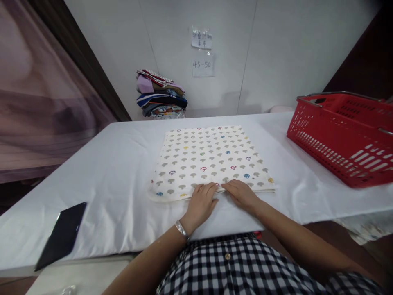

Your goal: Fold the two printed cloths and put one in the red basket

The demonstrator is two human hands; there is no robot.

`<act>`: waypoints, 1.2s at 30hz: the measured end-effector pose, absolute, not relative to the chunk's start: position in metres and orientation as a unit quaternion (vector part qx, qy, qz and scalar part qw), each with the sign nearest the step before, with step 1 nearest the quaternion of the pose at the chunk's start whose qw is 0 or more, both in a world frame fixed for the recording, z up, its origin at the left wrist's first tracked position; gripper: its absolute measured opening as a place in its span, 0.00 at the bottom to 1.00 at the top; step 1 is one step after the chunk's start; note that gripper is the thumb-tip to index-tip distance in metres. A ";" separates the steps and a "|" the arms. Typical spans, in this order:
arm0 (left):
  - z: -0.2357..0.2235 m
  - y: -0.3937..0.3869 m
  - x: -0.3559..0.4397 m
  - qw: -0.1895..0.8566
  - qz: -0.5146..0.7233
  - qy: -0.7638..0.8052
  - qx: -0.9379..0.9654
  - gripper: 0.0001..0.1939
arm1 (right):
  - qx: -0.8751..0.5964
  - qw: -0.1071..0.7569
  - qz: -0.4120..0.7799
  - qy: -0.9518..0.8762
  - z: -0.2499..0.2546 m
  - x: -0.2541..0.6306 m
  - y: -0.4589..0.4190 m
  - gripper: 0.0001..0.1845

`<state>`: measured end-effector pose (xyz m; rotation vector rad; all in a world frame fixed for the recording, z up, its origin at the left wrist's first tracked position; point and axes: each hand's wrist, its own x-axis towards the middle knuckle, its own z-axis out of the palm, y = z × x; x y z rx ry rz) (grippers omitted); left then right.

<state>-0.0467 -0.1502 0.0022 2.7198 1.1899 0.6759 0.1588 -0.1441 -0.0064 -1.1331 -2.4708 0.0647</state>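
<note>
A folded cream cloth (pixel 208 159) printed with small mushrooms lies flat in the middle of the white table (pixel 116 172). My left hand (pixel 201 200) rests flat on the cloth's near edge, fingers stretched out and together. Beside it, my right hand (pixel 241 193) also lies flat on the same near edge, fingers extended toward the left. The two hands almost touch at the fingertips. Neither hand holds anything.
A red plastic basket (pixel 344 135) stands at the right side of the table. A dark phone (pixel 63 233) lies near the front left edge. A stack of folded clothes (pixel 161 96) sits at the back against the wall, under two paper notes (pixel 202 53).
</note>
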 end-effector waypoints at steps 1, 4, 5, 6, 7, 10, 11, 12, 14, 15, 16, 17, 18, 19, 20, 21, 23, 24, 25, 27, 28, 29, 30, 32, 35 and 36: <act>0.001 -0.150 -0.047 0.030 0.215 0.395 0.893 0.19 | -0.409 0.207 0.025 -0.888 -0.006 0.159 -0.144 0.15; 0.001 -0.148 -0.045 -0.014 0.190 0.407 0.893 0.15 | -0.414 0.201 0.027 -0.887 -0.005 0.159 -0.142 0.15; 0.002 -0.148 -0.045 -0.025 0.182 0.408 0.895 0.13 | -0.412 0.202 0.026 -0.888 -0.006 0.159 -0.142 0.15; 0.003 -0.148 -0.045 -0.035 0.174 0.407 0.896 0.12 | -0.409 0.203 0.024 -0.890 -0.006 0.159 -0.142 0.15; 0.005 -0.148 -0.045 -0.042 0.168 0.405 0.898 0.11 | -0.406 0.204 0.021 -0.891 -0.007 0.159 -0.143 0.15; 0.008 -0.150 -0.048 -0.051 0.161 0.397 0.902 0.09 | -0.393 0.206 0.016 -0.896 -0.007 0.161 -0.147 0.15; 0.009 -0.151 -0.049 -0.051 0.159 0.393 0.904 0.09 | -0.389 0.206 0.016 -0.898 -0.007 0.161 -0.149 0.15; 0.009 -0.152 -0.050 -0.050 0.157 0.391 0.906 0.09 | -0.386 0.206 0.016 -0.899 -0.006 0.161 -0.151 0.15; 0.007 -0.151 -0.052 -0.049 0.148 0.387 0.909 0.10 | -0.390 0.203 0.014 -0.898 -0.003 0.159 -0.155 0.15; 0.006 -0.151 -0.052 -0.049 0.144 0.386 0.910 0.11 | -0.396 0.202 0.011 -0.896 -0.002 0.157 -0.156 0.14; 0.004 -0.150 -0.052 -0.049 0.141 0.386 0.910 0.12 | -0.404 0.200 0.008 -0.893 -0.001 0.155 -0.157 0.14; 0.003 -0.150 -0.052 -0.049 0.140 0.386 0.910 0.13 | -0.413 0.196 0.004 -0.890 -0.001 0.153 -0.157 0.13; 0.002 -0.149 -0.052 -0.049 0.141 0.388 0.909 0.13 | -0.421 0.190 0.000 -0.887 -0.001 0.151 -0.157 0.13; 0.001 -0.149 -0.051 -0.049 0.143 0.391 0.908 0.14 | -0.427 0.181 -0.004 -0.886 -0.001 0.150 -0.157 0.12; 0.001 -0.149 -0.051 -0.049 0.144 0.393 0.907 0.14 | -0.430 0.171 -0.007 -0.886 -0.002 0.149 -0.157 0.12; 0.001 -0.150 -0.051 -0.048 0.145 0.394 0.906 0.13 | -0.430 0.160 -0.010 -0.888 -0.003 0.148 -0.157 0.11; 0.002 -0.151 -0.051 -0.042 0.143 0.391 0.908 0.11 | -0.424 0.146 -0.013 -0.894 -0.006 0.149 -0.158 0.11; 0.003 -0.152 -0.052 -0.036 0.142 0.388 0.910 0.09 | -0.419 0.145 -0.014 -0.896 -0.008 0.149 -0.158 0.11; 0.003 -0.152 -0.052 -0.031 0.141 0.386 0.911 0.08 | -0.415 0.145 -0.014 -0.898 -0.009 0.150 -0.158 0.11; 0.003 -0.154 -0.052 -0.027 0.143 0.387 0.910 0.07 | -0.412 0.148 -0.014 -0.899 -0.011 0.150 -0.158 0.11; 0.003 -0.154 -0.052 -0.031 0.146 0.392 0.908 0.06 | -0.412 0.147 -0.014 -0.899 -0.012 0.150 -0.158 0.11; 0.003 -0.154 -0.051 -0.037 0.149 0.395 0.906 0.06 | -0.413 0.144 -0.014 -0.899 -0.012 0.149 -0.158 0.11; 0.002 -0.154 -0.051 -0.043 0.150 0.395 0.905 0.06 | -0.417 0.139 -0.015 -0.898 -0.012 0.148 -0.158 0.11; -0.001 -0.154 -0.050 -0.051 0.152 0.386 0.909 0.05 | -0.422 0.128 -0.012 -0.897 -0.009 0.146 -0.160 0.11; -0.007 -0.154 -0.048 -0.054 0.156 0.357 0.920 0.05 | -0.422 0.121 0.027 -0.898 0.003 0.144 -0.161 0.11; -0.010 -0.154 -0.048 -0.055 0.158 0.350 0.921 0.05 | -0.417 0.121 0.055 -0.899 0.009 0.145 -0.160 0.10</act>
